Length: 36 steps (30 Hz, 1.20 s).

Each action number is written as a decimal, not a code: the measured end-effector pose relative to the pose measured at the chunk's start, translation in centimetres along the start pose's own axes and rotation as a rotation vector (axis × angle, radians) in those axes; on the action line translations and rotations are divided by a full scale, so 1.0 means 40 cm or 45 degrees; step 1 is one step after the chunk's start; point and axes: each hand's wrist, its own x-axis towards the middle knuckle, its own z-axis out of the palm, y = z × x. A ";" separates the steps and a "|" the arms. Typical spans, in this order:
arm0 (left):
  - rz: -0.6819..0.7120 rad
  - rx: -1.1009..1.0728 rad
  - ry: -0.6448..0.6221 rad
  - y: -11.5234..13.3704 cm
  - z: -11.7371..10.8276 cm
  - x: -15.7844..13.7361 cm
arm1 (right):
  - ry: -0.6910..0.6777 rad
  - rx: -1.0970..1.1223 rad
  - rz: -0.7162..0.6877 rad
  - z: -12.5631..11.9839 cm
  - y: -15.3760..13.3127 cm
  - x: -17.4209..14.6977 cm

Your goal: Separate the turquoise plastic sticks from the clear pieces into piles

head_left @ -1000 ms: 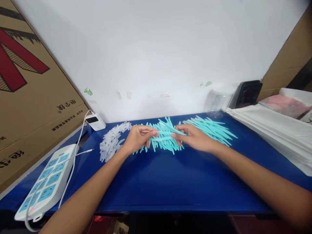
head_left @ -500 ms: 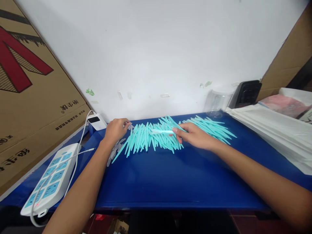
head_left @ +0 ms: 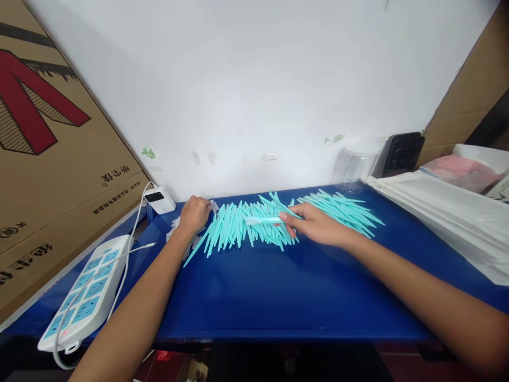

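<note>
Two piles: teal sticks in a middle pile (head_left: 246, 228) and a right pile (head_left: 342, 209) on the blue table (head_left: 278, 297); which pile is finished you cannot tell.
Clear caps: a heap (head_left: 181, 233) at the left, mostly hidden under your left hand.
Progress: one stick in hand with a pale tip; many loose sticks remain in the middle pile, so a judgement of well short of done.
Left hand (head_left: 194, 213): arm stretched forward-left, palm down, fingers curled over the cap heap; whether they pinch a cap you cannot tell.
Right hand (head_left: 314, 223): arm stretched forward, fingers clamped on a single stick (head_left: 264, 219), held level above the middle pile, pointing left.
Surroundings: power strip (head_left: 85, 294) at the left edge, white charger (head_left: 159, 200) behind it, clear jar (head_left: 353, 167) by the wall, white bags (head_left: 449, 217) at the right.
</note>
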 end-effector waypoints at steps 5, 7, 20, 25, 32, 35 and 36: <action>-0.055 -0.123 0.035 -0.020 0.003 0.004 | 0.000 0.000 0.004 0.001 0.002 0.001; -0.055 -0.209 0.055 -0.016 -0.003 0.007 | -0.009 0.008 -0.005 0.002 0.002 0.001; 0.261 -1.214 0.038 0.191 -0.095 -0.055 | -0.161 0.149 -0.012 -0.004 -0.005 0.003; 0.255 -1.379 -0.062 0.220 -0.117 -0.072 | -0.231 0.225 0.081 -0.001 0.003 0.003; 0.237 -1.437 -0.113 0.235 -0.126 -0.084 | -0.353 0.304 0.123 0.000 0.002 -0.003; 0.266 -1.401 -0.096 0.235 -0.125 -0.084 | -0.389 0.306 0.143 -0.001 -0.014 -0.004; 0.272 -1.396 -0.095 0.235 -0.125 -0.084 | -0.396 0.305 0.147 -0.001 -0.018 -0.005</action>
